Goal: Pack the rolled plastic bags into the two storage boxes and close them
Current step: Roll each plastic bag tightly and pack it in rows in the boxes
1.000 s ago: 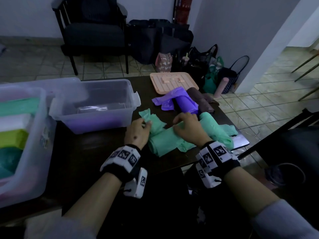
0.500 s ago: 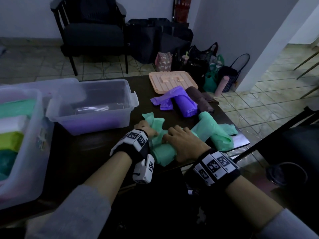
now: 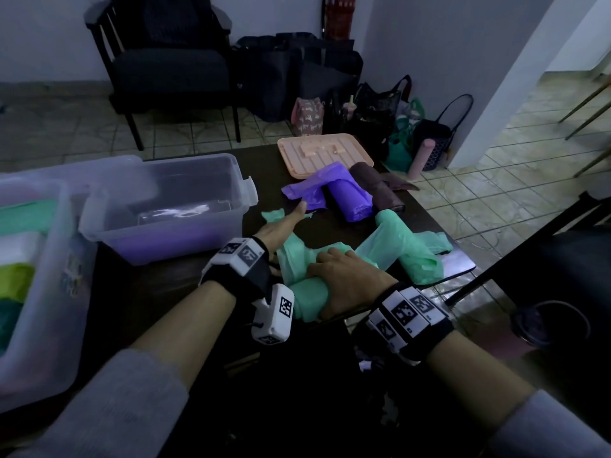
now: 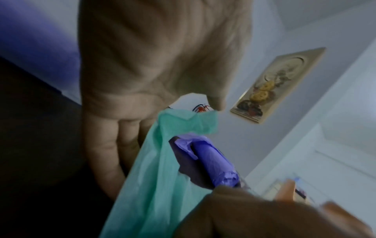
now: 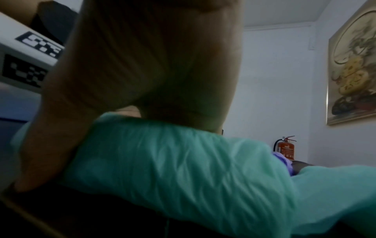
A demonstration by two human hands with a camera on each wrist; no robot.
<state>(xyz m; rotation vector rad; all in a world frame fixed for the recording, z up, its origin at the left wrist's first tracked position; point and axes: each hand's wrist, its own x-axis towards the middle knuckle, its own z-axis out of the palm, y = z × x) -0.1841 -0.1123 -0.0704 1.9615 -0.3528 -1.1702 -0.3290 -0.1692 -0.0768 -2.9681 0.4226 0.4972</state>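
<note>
A half-rolled green plastic bag (image 3: 305, 297) lies at the table's near edge. My right hand (image 3: 344, 276) grips its rolled part, thumb under it; the right wrist view shows the palm (image 5: 142, 64) over the green roll (image 5: 183, 169). My left hand (image 3: 286, 221) lies with straight fingers on the bag's loose end, fingertips near a purple roll (image 3: 350, 200). The left wrist view shows those fingers (image 4: 114, 153) beside the green plastic (image 4: 158, 177). A clear storage box (image 3: 165, 206) stands open at left of the hands. A second open box (image 3: 49, 292) at far left holds coloured rolls.
A second green bag (image 3: 413, 249) sprawls at the table's right corner. A brown roll (image 3: 377, 186) lies beside the purple one, and a pink lid (image 3: 324, 153) at the far edge. Chairs and bags stand on the floor beyond.
My right hand has rolled the green bag back toward the near edge. My left hand let go of the loose end and now lies flat, stretched forward along it.
</note>
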